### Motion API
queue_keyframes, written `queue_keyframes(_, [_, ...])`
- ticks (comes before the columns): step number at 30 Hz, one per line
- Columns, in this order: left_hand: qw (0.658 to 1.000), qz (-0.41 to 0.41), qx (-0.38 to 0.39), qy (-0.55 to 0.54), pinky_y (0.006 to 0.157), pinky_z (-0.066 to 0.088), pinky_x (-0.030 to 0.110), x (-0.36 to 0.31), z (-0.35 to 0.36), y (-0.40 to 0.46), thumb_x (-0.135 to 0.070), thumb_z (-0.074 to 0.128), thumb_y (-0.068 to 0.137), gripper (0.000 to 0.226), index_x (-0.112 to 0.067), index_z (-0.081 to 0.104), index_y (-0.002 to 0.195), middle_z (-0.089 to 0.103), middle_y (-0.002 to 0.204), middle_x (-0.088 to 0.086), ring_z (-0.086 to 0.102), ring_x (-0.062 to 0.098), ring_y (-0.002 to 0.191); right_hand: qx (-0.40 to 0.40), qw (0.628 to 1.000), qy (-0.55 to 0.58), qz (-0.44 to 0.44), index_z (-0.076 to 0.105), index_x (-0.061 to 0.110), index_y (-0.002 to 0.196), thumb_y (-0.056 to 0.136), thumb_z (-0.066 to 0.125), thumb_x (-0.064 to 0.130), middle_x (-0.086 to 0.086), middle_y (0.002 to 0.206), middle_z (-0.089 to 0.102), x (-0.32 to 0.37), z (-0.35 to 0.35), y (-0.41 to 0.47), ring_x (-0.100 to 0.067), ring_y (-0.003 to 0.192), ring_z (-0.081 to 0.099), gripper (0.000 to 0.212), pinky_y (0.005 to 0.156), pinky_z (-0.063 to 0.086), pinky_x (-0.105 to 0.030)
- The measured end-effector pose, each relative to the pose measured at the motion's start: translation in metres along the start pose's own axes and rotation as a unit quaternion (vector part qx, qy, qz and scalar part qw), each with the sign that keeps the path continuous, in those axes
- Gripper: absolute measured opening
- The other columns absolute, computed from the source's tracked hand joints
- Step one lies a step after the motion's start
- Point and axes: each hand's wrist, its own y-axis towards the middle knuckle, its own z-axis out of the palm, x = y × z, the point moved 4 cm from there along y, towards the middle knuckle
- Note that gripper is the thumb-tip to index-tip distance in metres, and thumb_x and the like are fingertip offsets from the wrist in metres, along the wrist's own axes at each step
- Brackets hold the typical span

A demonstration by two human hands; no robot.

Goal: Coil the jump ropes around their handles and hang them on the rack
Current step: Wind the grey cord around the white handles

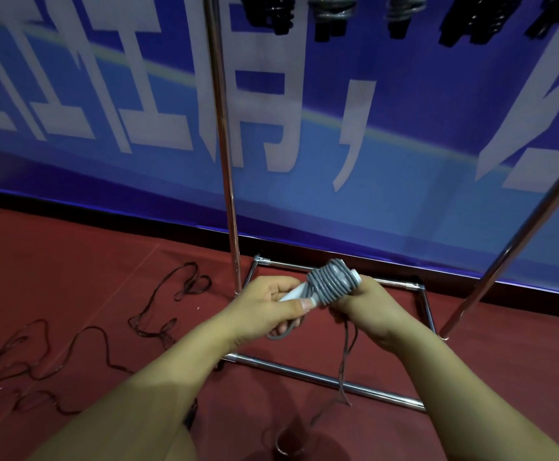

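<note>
A grey jump rope [329, 282] is wound in tight turns around its white handles, held between both hands above the rack's base. My left hand [266, 309] grips the white handle end and a short grey loop of rope that sticks out below the fist. My right hand [369, 306] holds the other end of the bundle. A thin dark cord [346, 357] hangs from under my right hand down to the floor. The chrome rack [226, 161] stands in front of me. Several coiled ropes [333, 11] hang from its top at the frame's upper edge.
Loose dark jump ropes [158, 314] lie tangled on the red carpet at the left. The rack's chrome base frame [321, 377] lies on the floor under my hands, with a slanted pole [517, 241] at the right. A blue banner [388, 128] covers the wall behind.
</note>
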Motion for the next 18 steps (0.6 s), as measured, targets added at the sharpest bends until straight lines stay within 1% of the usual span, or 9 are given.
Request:
queue_keyframes(1, [1.0, 0.0, -0.028, -0.002, 0.047, 0.038, 0.019, 0.001, -0.003, 0.002, -0.016, 0.067, 0.095, 0.015, -0.002, 0.067, 0.101, 0.061, 0.066, 0.003, 0.047, 0.011, 0.05, -0.002, 1.0, -0.005, 0.005, 0.065, 0.008, 0.08, 0.093, 0.057, -0.006, 0.0, 0.064, 0.062, -0.003, 0.001, 0.002, -0.015, 0.057, 0.05, 0.021, 0.056, 0.043, -0.029])
queue_keyframes(2, [0.999, 0.001, -0.05, -0.005, 0.048, 0.038, 0.019, 0.002, -0.006, 0.003, -0.014, 0.065, 0.097, 0.007, -0.007, 0.069, 0.097, 0.061, 0.065, 0.002, 0.047, 0.011, 0.049, 0.004, 1.0, -0.014, 0.01, 0.066, 0.008, 0.083, 0.096, 0.057, 0.001, 0.0, 0.066, 0.063, -0.005, 0.003, 0.003, -0.014, 0.057, 0.051, 0.017, 0.057, 0.044, -0.028])
queue_keyframes(4, [0.996, -0.002, -0.086, -0.017, 0.048, 0.038, 0.021, 0.005, -0.01, 0.005, -0.013, 0.064, 0.097, 0.009, -0.017, 0.069, 0.091, 0.062, 0.065, 0.002, 0.048, 0.013, 0.05, 0.016, 0.999, -0.035, 0.023, 0.068, 0.005, 0.09, 0.1, 0.056, 0.014, -0.001, 0.067, 0.061, -0.009, 0.006, 0.005, -0.013, 0.058, 0.052, 0.018, 0.058, 0.045, -0.025])
queue_keyframes(7, [0.993, -0.014, -0.116, -0.019, 0.047, 0.038, 0.022, 0.011, -0.014, 0.007, -0.015, 0.067, 0.096, 0.008, -0.019, 0.069, 0.089, 0.063, 0.066, 0.003, 0.049, 0.015, 0.051, 0.014, 0.998, -0.055, 0.038, 0.071, 0.009, 0.091, 0.101, 0.056, 0.023, 0.002, 0.064, 0.058, -0.012, 0.007, 0.005, -0.011, 0.058, 0.052, 0.023, 0.061, 0.046, -0.025])
queue_keyframes(10, [0.99, -0.023, -0.139, -0.03, 0.046, 0.038, 0.021, 0.016, -0.016, 0.011, -0.016, 0.067, 0.095, 0.006, -0.017, 0.069, 0.09, 0.064, 0.066, 0.003, 0.049, 0.014, 0.051, 0.006, 0.996, -0.077, 0.045, 0.071, 0.009, 0.09, 0.1, 0.057, 0.028, 0.004, 0.063, 0.058, -0.012, 0.009, 0.005, -0.011, 0.059, 0.051, 0.025, 0.064, 0.046, -0.027])
queue_keyframes(12, [0.985, -0.03, -0.162, -0.043, 0.044, 0.037, 0.019, 0.019, -0.018, 0.014, -0.016, 0.067, 0.095, 0.007, -0.013, 0.068, 0.089, 0.063, 0.066, 0.004, 0.047, 0.013, 0.048, 0.014, 0.995, -0.091, 0.048, 0.069, 0.008, 0.091, 0.1, 0.058, 0.029, 0.005, 0.063, 0.059, -0.011, 0.011, 0.004, -0.011, 0.058, 0.05, 0.024, 0.061, 0.045, -0.026])
queue_keyframes(14, [0.979, -0.044, -0.192, -0.051, 0.042, 0.036, 0.018, 0.023, -0.02, 0.016, -0.016, 0.067, 0.096, 0.01, -0.01, 0.068, 0.088, 0.061, 0.065, 0.006, 0.045, 0.012, 0.046, 0.026, 0.992, -0.119, 0.041, 0.067, 0.013, 0.091, 0.098, 0.06, 0.029, 0.007, 0.065, 0.061, -0.009, 0.014, 0.002, -0.006, 0.054, 0.048, 0.019, 0.057, 0.043, -0.022])
queue_keyframes(16, [0.971, -0.056, -0.225, -0.05, 0.041, 0.036, 0.018, 0.028, -0.024, 0.018, -0.016, 0.068, 0.096, 0.011, -0.008, 0.068, 0.089, 0.061, 0.064, 0.006, 0.044, 0.012, 0.046, 0.027, 0.986, -0.163, 0.025, 0.067, 0.019, 0.091, 0.098, 0.061, 0.029, 0.007, 0.068, 0.064, -0.007, 0.016, 0.001, 0.002, 0.05, 0.047, 0.014, 0.056, 0.039, -0.018])
queue_keyframes(18, [0.962, -0.065, -0.263, -0.041, 0.041, 0.037, 0.019, 0.032, -0.031, 0.02, -0.018, 0.068, 0.096, 0.012, -0.007, 0.069, 0.09, 0.062, 0.063, 0.006, 0.045, 0.012, 0.045, 0.017, 0.979, -0.201, 0.014, 0.067, 0.019, 0.089, 0.098, 0.06, 0.03, 0.006, 0.069, 0.065, -0.005, 0.015, 0.0, 0.003, 0.05, 0.047, 0.016, 0.057, 0.039, -0.018])
